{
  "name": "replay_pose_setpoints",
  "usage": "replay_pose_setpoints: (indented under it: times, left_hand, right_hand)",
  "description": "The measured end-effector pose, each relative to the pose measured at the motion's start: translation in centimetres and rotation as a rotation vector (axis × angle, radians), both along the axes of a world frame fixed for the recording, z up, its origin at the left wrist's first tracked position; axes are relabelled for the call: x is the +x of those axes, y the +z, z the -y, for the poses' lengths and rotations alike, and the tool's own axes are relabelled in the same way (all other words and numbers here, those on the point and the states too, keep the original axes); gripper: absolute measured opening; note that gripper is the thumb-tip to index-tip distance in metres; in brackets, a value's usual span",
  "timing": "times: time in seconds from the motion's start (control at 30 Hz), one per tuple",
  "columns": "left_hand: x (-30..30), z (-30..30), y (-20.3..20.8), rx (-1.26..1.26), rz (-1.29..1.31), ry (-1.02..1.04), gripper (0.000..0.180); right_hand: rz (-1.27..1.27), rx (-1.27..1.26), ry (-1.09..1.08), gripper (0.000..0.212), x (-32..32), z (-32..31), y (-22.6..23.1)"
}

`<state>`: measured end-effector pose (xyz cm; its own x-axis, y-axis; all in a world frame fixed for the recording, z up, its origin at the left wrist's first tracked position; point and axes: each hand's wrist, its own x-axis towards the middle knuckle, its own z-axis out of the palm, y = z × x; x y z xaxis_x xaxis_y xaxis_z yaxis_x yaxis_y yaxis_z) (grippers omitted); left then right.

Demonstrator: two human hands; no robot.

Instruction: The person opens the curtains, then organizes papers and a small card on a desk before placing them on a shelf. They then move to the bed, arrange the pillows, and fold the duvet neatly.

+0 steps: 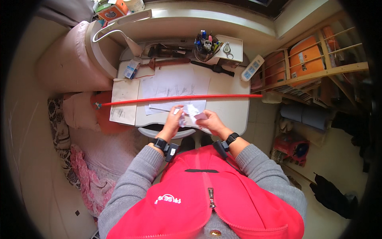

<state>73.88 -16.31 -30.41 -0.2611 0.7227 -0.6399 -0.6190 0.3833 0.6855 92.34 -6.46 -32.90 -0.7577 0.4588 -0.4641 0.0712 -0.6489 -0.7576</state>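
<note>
Both hands are in front of my body, over the near edge of a white desk (232, 113). My left hand (172, 121) is closed on a crumpled whitish piece, paper or thin film. My right hand (213, 122) pinches a crumpled white paper (192, 111), creased and partly folded. Whether both pieces join cannot be made out. Just beyond my fingers a long red rod (191, 96) lies across the desk, over white sheets with pencil sketches (179, 85). At the left, a cream sketch sheet (124, 95) lies under the rod.
Along the back stand a pen holder (206, 47), a white box (232, 49), a white desk lamp (133, 47) and a small blue-white box (131, 68). A black watch (215, 68) lies there. A power strip (252, 68) sits by the right edge, near a wooden rack (318, 73).
</note>
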Motion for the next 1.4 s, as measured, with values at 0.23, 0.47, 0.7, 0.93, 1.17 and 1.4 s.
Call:
replay_pose_setpoints:
  times: [0.23,0.47,0.7,0.93,1.17,1.4]
  left_hand:
    - [2.4,-3.2,1.0,0.398,-0.585,-0.388,0.028]
    - [1.4,-3.4,2.5,0.409,-0.149,0.022,0.024]
    - [3.1,-3.7,4.8,0.543,-1.375,-0.582,0.049]
    - [5.6,-4.0,4.8,0.499,-1.527,-1.164,0.070]
    - [6.2,-5.5,2.7,0.355,-0.462,-1.158,0.088]
    - [-0.5,-1.7,-1.4,0.144,-0.675,-0.770,0.051]
  right_hand:
    - [0.172,0.053,-0.107,0.038,-4.0,1.4,3.8]
    - [0.045,-0.327,-0.223,0.049,-3.0,1.4,4.9]
    - [-0.388,-0.666,-0.572,0.048,-5.5,2.4,5.7]
    - [-0.034,-0.590,-0.749,0.067,-2.8,3.4,5.4]
    - [0.115,-0.348,-0.841,0.027,6.3,0.7,2.4]
    - [0.259,-0.083,-1.043,0.042,23.3,-1.5,0.7]
